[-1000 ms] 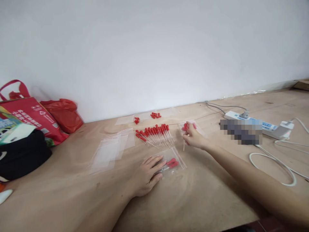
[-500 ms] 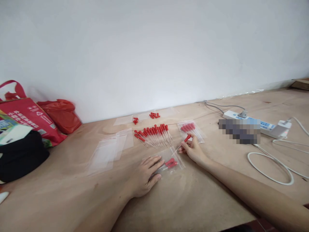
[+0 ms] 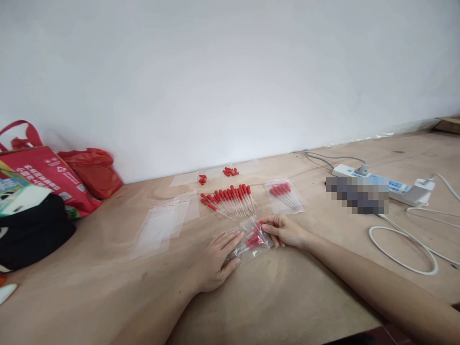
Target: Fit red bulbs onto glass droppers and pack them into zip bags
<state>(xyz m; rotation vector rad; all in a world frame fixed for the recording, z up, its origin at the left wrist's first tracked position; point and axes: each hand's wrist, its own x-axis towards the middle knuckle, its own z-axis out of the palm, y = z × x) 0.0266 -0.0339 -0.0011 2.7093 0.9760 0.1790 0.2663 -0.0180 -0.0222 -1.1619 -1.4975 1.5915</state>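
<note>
My left hand (image 3: 223, 256) lies flat with fingers stretched over the lower part of a clear zip bag (image 3: 265, 243) on the table. Inside that bag are a few droppers with red rubber bulbs (image 3: 253, 241). My right hand (image 3: 283, 230) is closed at the bag's mouth, pinching the red bulb of a dropper (image 3: 259, 225) whose glass stem reaches into the bag. Beyond my hands lies a row of red-bulbed droppers (image 3: 233, 200). A second zip bag (image 3: 285, 196) with several droppers in it rests behind my right hand.
Flat clear bags (image 3: 161, 225) overlap left of the droppers. Loose red bulbs (image 3: 230, 171) lie near the wall. A power strip (image 3: 391, 187) with white cables (image 3: 402, 270) stands right. A red shopping bag (image 3: 50, 177) and a black cloth item (image 3: 36, 235) sit left.
My right hand has moved left and slightly nearer, carrying the dropper into the mouth of the zip bag. My left hand has stayed on the bag.
</note>
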